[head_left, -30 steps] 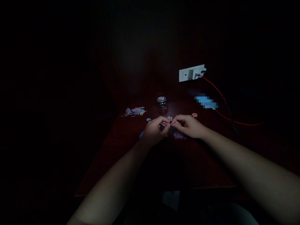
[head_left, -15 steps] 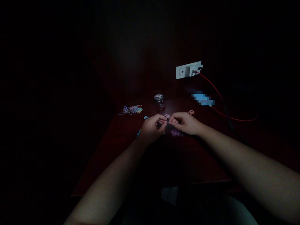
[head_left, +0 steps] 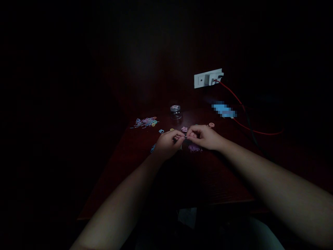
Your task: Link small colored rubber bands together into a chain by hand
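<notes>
Over the dark red table [head_left: 125, 170], my left hand [head_left: 169, 143] and my right hand [head_left: 204, 136] meet fingertip to fingertip. Both pinch one small thin pale band [head_left: 185, 137] between them; its shape is hard to make out. Behind the fingertips sit pink bands [head_left: 184, 129], and a purple bunch of bands [head_left: 195, 148] rests below my right hand. Blue bands [head_left: 153, 148] are partly hidden by my left hand. Another blue band [head_left: 161, 131] and a yellow one [head_left: 172, 130] lie beyond it. Orange bands [head_left: 211, 125] are behind my right hand.
A mixed pile of colourful bands [head_left: 145, 122] lies at the back left. Near the back stands a small clear jar [head_left: 175, 111]. A blurred blue device [head_left: 224, 109] connects by a red cable [head_left: 256, 131] to a charger in the wall socket [head_left: 201, 80].
The view has shifted slightly. A yellow band now shows behind my left hand, and the small band between my fingertips looks shorter. My hands have otherwise hardly moved.
</notes>
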`<state>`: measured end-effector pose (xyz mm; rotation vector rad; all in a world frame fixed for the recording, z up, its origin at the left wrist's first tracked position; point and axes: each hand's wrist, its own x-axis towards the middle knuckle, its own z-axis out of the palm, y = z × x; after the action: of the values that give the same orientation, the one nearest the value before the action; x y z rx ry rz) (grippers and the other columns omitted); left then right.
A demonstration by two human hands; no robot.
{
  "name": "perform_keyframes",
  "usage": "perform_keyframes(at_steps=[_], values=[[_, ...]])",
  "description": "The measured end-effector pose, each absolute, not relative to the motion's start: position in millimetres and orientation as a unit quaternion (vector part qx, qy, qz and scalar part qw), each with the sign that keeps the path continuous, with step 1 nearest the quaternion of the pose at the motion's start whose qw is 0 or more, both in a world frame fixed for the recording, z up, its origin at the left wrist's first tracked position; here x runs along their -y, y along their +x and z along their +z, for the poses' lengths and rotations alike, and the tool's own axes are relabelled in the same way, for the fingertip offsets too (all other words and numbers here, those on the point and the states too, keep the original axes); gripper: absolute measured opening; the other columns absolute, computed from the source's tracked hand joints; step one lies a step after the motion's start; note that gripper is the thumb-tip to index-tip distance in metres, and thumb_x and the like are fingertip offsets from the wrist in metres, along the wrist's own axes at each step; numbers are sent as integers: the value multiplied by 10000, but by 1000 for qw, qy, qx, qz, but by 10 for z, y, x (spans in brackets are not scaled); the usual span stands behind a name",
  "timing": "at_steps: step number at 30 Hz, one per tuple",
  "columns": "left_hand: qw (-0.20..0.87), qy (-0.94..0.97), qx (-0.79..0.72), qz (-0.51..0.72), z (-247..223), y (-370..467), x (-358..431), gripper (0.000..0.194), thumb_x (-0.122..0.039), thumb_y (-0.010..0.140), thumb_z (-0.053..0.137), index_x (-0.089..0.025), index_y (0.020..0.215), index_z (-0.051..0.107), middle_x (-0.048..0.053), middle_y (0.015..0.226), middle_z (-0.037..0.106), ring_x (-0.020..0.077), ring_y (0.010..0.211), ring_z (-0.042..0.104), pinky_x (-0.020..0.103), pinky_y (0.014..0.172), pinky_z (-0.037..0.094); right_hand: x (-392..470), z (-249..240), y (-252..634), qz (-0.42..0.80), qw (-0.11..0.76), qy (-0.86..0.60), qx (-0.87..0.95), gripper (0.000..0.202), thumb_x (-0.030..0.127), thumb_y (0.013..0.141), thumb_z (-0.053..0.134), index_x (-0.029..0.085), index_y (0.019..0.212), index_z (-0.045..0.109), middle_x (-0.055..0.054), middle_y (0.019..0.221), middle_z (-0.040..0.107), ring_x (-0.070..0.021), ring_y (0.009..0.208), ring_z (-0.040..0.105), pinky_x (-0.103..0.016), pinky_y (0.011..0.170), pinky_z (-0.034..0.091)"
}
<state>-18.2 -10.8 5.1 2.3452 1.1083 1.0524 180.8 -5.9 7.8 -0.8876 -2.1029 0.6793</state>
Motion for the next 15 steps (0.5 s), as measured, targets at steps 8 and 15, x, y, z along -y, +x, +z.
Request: perform_keyframes(at_steps=[8,15], values=[[179,817,-404,369,36,-179,90,128,-250,821,564,-184,876,659,19,811,703,122,727,657,222,671,524,15,26,1837,262,354,-345,829,137,275,798,578,148,827,622,10,650,512,-94,578,438,-227,541,348],[193,812,-414,365,67,-177,113,135,-243,832,545,-182,844,665,13,802,718,116,706,667,207,638,518,6,16,1845,257,344,-350,833,133,270,804,569,151,837,618,15,649,510,-92,569,434,-226,535,332]])
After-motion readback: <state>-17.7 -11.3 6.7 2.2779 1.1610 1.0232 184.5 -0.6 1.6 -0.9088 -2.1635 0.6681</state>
